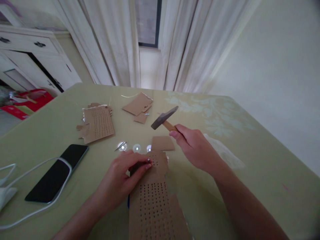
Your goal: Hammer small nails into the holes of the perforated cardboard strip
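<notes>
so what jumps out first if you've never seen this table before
The right hand holds a wooden-handled hammer with a dark metal head raised mid-table. Below it, the left hand pins a brown cardboard strip punched with rows of holes. A black phone lies far left.

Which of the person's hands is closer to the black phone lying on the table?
Left. The left hand presses on the punched cardboard, just right of the phone. The right hand holds a hammer further right.
</notes>
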A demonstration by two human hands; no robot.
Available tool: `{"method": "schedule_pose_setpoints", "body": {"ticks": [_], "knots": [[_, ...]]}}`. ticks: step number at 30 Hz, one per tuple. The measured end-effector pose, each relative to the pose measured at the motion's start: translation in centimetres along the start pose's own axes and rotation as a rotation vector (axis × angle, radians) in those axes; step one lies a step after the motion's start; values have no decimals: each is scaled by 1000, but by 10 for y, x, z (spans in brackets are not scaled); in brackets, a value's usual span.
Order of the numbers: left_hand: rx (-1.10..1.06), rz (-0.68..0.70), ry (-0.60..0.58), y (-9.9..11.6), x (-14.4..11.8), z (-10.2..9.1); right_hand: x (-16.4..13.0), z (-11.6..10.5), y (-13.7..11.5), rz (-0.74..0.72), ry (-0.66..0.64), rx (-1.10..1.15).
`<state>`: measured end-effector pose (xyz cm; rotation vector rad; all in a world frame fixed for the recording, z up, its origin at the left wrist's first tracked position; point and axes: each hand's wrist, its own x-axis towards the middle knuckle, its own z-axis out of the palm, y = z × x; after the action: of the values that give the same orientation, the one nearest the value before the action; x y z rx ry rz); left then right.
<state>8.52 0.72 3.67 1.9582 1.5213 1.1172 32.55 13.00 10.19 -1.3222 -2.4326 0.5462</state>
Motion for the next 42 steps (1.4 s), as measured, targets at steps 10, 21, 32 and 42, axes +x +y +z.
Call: {"method": "schedule_pose_setpoints", "body": {"ticks": [10, 21, 32, 42], "knots": [[-7, 64, 27, 2, 3, 2, -39, -41, -29, -123, -214, 10], [4, 128, -15, -1, 3, 2, -48, -37, -26, -127, -255, -111], [7, 127, 9, 1, 0, 2, -53, -33, -31, -166, -263, -98], [18, 69, -13, 2, 1, 3, -53, -32, -29, -192, -244, -97]]}}
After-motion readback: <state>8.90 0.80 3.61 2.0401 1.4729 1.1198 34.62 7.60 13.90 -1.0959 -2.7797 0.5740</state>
